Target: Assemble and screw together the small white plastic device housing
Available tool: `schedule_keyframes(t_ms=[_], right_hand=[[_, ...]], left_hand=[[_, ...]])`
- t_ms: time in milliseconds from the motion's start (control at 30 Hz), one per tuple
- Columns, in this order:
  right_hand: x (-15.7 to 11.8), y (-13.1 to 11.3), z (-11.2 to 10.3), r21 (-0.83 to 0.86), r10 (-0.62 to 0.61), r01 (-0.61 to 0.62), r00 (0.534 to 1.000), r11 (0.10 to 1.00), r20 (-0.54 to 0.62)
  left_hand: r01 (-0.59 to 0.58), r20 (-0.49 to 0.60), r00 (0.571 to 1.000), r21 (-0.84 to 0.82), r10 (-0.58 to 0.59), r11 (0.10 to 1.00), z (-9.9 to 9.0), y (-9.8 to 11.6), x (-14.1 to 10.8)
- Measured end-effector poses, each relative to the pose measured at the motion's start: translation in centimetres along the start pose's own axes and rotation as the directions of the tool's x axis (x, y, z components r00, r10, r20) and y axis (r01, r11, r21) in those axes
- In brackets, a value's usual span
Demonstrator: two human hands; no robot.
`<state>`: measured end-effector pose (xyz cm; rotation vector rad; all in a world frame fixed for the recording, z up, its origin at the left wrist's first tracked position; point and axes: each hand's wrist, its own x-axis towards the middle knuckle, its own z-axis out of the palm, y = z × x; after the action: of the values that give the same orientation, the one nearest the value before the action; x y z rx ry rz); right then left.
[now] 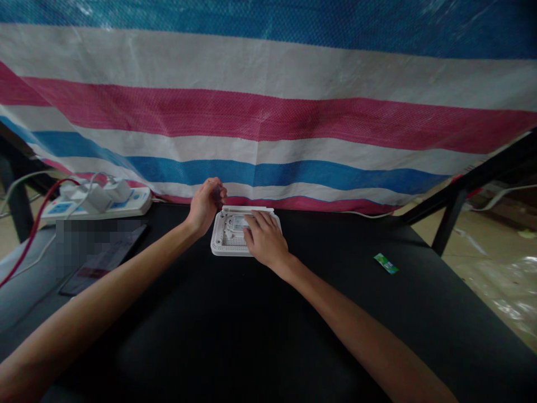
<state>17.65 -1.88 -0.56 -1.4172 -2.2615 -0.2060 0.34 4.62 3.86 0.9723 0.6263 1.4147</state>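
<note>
A white plastic housing (216, 238) with rounded corners lies on the black table, its inner side facing up. A field of small holes, a thin wire and a rectangular labelled part (240, 222) show inside it. My right hand (267, 238) rests over its right half, palm down with fingers extended, hiding that side. At the housing's upper left corner, my left hand (205, 206) is raised with its fingers curled closed. What those fingers hold, if anything, is hidden.
A white power strip (136, 201) with plugged-in chargers and cables sits at the left back. In front of it lies a dark phone-like slab (104, 263), partly blurred out. A small green packet (386, 263) is on the right. A striped tarp (260, 117) hangs behind the table (201, 336).
</note>
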Motion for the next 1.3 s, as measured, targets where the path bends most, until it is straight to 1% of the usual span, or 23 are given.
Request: schedule_keyframes(t_ms=[167, 333, 567, 667, 767, 867, 1033, 1167, 1300], right_hand=[[0.01, -0.02, -0.04, 0.011, 0.002, -0.002, 1.0, 1.0, 0.002], [0.0, -0.05, -0.06, 0.016, 0.01, -0.01, 1.0, 1.0, 0.014], [0.01, 0.01, 0.07, 0.005, -0.002, 0.002, 1.0, 1.0, -0.001], [0.02, 0.01, 0.05, 0.007, -0.003, 0.003, 1.0, 1.0, 0.004], [0.03, 0.0, 0.02, 0.009, -0.002, 0.002, 1.0, 1.0, 0.011], [0.02, -0.02, 0.03, 0.006, 0.001, -0.001, 1.0, 1.0, 0.016], [0.02, -0.05, 0.02, -0.009, 0.003, -0.003, 1.0, 1.0, 0.01], [0.02, -0.07, -0.03, -0.011, 0.006, -0.005, 1.0, 1.0, 0.01], [0.03, -0.07, -0.02, -0.007, 0.004, -0.004, 1.0, 1.0, 0.013]], left_hand=[[-0.038, -0.03, 0.999, 0.043, 0.039, 0.998, -0.02, -0.04, 0.04], [-0.065, -0.027, 0.997, 0.082, 0.067, 0.995, 0.1, 0.03, 0.04], [-0.017, 0.029, 0.999, 0.086, 0.014, 0.996, 0.14, 0.11, -0.07], [0.005, 0.066, 0.998, 0.05, -0.009, 0.999, 0.33, 0.38, -0.17], [0.06, 0.1, 0.993, 0.009, -0.061, 0.998, 0.51, 0.6, -0.21], [0.097, 0.126, 0.987, 0.011, -0.098, 0.995, 0.6, 0.63, -0.21], [0.09, 0.109, 0.99, -0.003, -0.089, 0.996, 0.24, 0.42, -0.07], [0.095, 0.116, 0.989, -0.02, -0.092, 0.995, -0.1, 0.37, -0.01], [0.086, 0.101, 0.991, 0.008, -0.086, 0.996, 0.13, 0.5, -0.15]])
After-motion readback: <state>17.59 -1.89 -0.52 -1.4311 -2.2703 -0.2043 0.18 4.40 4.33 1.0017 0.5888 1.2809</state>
